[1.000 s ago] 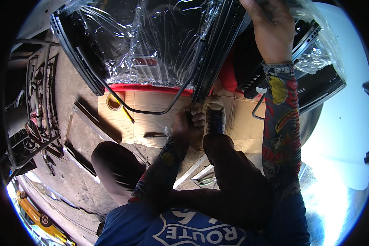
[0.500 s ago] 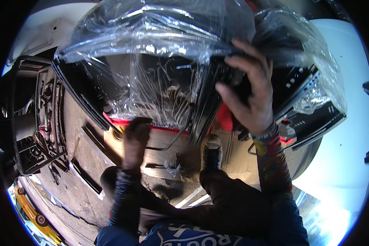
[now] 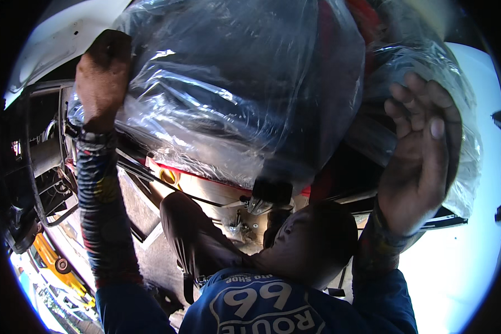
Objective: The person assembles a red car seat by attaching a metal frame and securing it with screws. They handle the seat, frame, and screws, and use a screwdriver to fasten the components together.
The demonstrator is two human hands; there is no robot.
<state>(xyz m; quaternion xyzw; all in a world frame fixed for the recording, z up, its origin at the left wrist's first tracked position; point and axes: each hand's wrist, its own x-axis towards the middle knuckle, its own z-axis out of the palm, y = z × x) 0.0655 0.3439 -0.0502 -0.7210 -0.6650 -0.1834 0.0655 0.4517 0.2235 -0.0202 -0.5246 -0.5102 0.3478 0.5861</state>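
Observation:
A large black seat-like cushion (image 3: 234, 94) wrapped in clear plastic fills the space before me, with a red strip (image 3: 206, 177) along its near lower edge. My left hand (image 3: 102, 78) is closed at the cushion's far left edge, its fingertips hidden from view. My right hand (image 3: 420, 150) is raised with the palm turned inward, its fingers loosely curled and apart, holding nothing. Behind it is a second plastic-wrapped black piece (image 3: 451, 106). A black block-like part (image 3: 271, 190) sticks out at the cushion's near edge, above my legs.
Dark metal frames (image 3: 50, 150) stand at the left. A yellow ring-shaped thing (image 3: 168, 176) lies below the cushion's left part. White panels (image 3: 473, 234) stand at the right, another (image 3: 61, 42) at the upper left. A yellow vehicle (image 3: 61, 267) shows at the lower left.
The wrapped cushion has tipped towards me, covering the dark framework seen before. My left hand has moved up and left to its edge; my right hand has moved right, off the framework.

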